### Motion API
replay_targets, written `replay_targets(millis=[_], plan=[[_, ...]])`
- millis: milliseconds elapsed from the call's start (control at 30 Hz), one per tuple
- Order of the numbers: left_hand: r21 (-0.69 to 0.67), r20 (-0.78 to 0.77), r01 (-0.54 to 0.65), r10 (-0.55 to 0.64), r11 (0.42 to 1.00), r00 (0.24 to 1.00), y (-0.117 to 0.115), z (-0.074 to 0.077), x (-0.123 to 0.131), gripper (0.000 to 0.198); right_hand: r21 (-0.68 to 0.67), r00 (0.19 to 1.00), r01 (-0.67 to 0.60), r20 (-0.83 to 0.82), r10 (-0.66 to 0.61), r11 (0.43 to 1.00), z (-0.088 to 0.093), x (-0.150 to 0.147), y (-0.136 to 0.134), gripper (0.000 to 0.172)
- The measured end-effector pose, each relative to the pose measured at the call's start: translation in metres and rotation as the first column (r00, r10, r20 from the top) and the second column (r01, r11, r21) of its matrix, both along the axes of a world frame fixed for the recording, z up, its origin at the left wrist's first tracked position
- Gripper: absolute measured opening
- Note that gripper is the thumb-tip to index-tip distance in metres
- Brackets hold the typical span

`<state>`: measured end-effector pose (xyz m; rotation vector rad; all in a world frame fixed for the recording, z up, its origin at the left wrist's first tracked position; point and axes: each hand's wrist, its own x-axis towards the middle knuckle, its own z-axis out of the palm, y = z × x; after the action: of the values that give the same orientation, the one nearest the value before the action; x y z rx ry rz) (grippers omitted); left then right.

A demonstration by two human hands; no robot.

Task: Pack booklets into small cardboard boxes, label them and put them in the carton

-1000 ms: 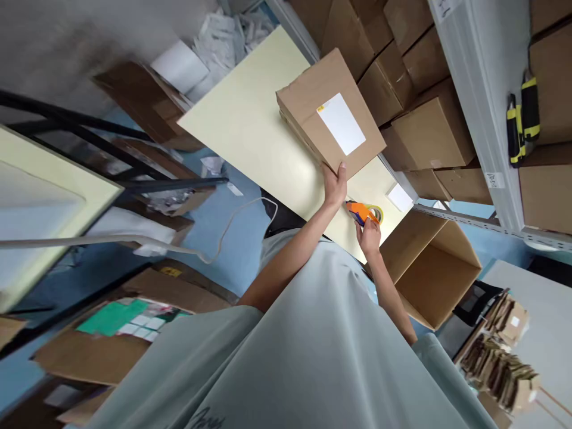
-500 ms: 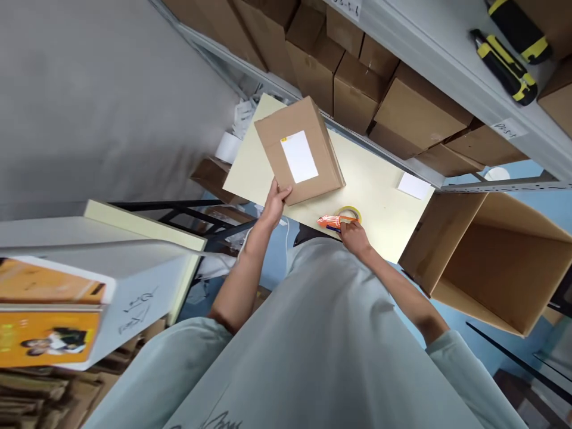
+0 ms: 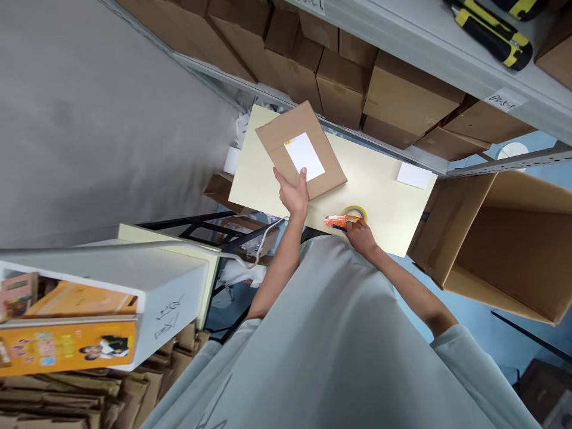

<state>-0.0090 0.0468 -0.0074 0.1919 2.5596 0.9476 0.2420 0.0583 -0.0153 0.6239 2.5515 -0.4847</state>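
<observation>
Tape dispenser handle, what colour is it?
The tape dispenser is orange, seen in the head view.

left hand (image 3: 294,193) shifted to near edge of box (image 3: 277,137), thumb now beside label (image 3: 304,156)

Bright, even indoor light with no visible source, soft faint shadows under the cardboard box (image 3: 300,152) on the pale table (image 3: 384,199), no glare, sharp centre, wide-angle stretching and slight softness toward edges, tilted view

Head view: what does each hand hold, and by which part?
The left hand grips the box at its near edge. The right hand holds the tape dispenser by its near end, on the table.
</observation>
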Motion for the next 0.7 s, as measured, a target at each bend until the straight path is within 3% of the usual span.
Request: replay_targets(millis=[200, 333, 467, 567, 700], plan=[[-0.072, -0.038, 0.027, -0.029, 0.997, 0.999, 0.0, 0.0, 0.002, 0.097, 0.008, 1.0, 0.016, -0.015, -0.016, 1.0, 0.011, 0.02, 0.006, 0.033], [-0.082, -0.033, 0.067, -0.07, 0.994, 0.997, 0.002, 0.002, 0.005, 0.098, 0.046, 0.995, 0.062, 0.077, -0.065, 0.997, 0.029, 0.073, 0.025, 0.029], [-0.046, -0.018, 0.111, -0.112, 0.993, 0.994, 0.001, 0.004, 0.003, 0.1, 0.155, 0.992, 0.054, 0.105, -0.071, 0.986, 0.046, 0.116, 0.069, 0.038], [0.013, 0.005, 0.162, -0.162, 0.987, 0.987, -0.001, 0.005, -0.001, 0.1, 0.214, 0.996, 0.021, 0.082, -0.039, 0.977, 0.046, 0.104, 0.113, 0.038], [0.088, 0.023, 0.243, -0.246, 0.966, 0.969, -0.004, 0.003, -0.007, 0.104, 0.25, 0.998, 0.009, 0.064, -0.026, 0.968, 0.034, 0.054, 0.16, 0.038]])
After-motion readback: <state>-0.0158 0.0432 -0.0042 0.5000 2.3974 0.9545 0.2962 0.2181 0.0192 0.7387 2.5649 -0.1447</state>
